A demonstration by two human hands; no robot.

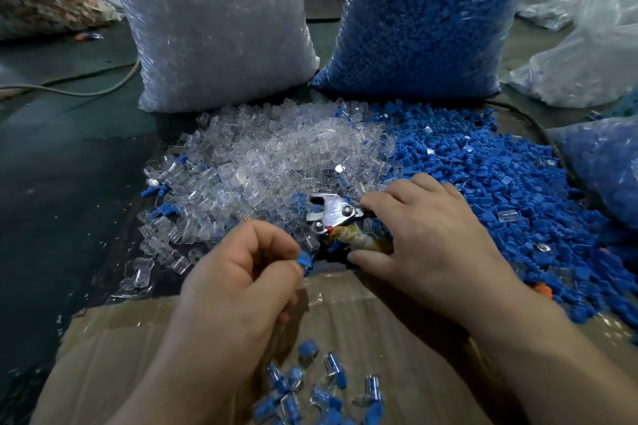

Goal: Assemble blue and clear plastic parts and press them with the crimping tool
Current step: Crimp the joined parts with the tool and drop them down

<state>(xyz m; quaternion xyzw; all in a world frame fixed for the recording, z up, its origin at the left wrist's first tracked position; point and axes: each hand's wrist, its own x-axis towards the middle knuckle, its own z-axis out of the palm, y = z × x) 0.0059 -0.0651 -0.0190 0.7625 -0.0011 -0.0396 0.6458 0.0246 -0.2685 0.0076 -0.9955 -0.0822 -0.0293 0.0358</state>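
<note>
My left hand [241,272] pinches a small blue plastic part [304,258] between thumb and fingertips, just left of the crimping tool [329,214]. The tool lies on the parts, its metal jaws pointing left and its tape-wrapped handle [359,238] under my right hand [417,235], whose thumb and fingers curl round that handle. A heap of clear plastic parts [262,162] spreads behind my left hand. To its right lies a heap of blue parts [500,183]. Several joined blue-and-clear pieces [321,386] lie in the cardboard box near me.
An open cardboard box [397,338] sits at the near edge. Two tall bags stand at the back: clear parts [214,28] on the left, blue parts [424,17] on the right. More bags [587,55] lie at the right, and a cable [76,86] runs at the left.
</note>
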